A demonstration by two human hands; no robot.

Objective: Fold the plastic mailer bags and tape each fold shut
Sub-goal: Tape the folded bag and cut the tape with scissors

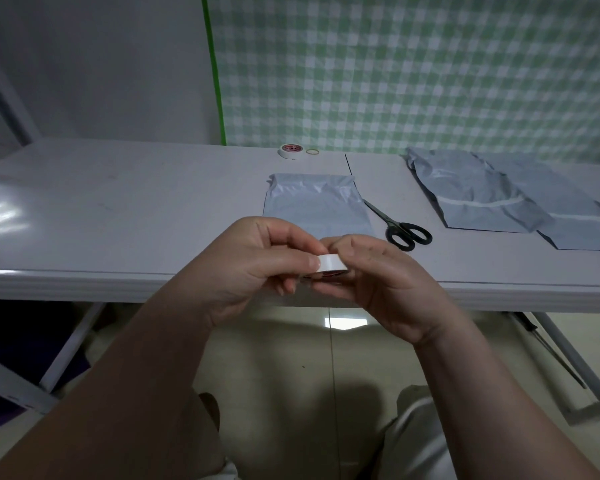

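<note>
Tape in hand: small white roll of adhesive tape [331, 265], held in the air between both hands over the near edge of the table, a little red print showing on its underside
Left hand: left hand [257, 265] grips the roll's left side, thumb pressed flat on the white outer band, the other fingers curled in beneath
Right hand: right hand [388, 282] grips the roll's right side, fingertips bent over the top, the lower fingers under it
Mailer in work: pale grey plastic mailer bag [316, 206], flat on the table just beyond the hands, about midway along its length
In the way: the hands and the roll cover the bag's near end
Scissors: black-handled metal scissors [400, 228], just right of the bag, closed, blades pointing to the bag's right edge, handles toward the near edge
Other mailers: two more grey plastic mailer bags [478, 195], overlapping, toward the table's right end, each crossed by a white strip
Spare tape: second white tape roll with a red core label [290, 151], lying flat at the far edge, a thin yellowish ring [312, 152] just beside it
Table: white glossy table [118, 209]
Backdrop: green-and-white checked cloth [413, 71] behind the far edge
Mailer's look: far end puckered and creased in a lighter band, the rest smooth, thin dark line along its sides
</note>
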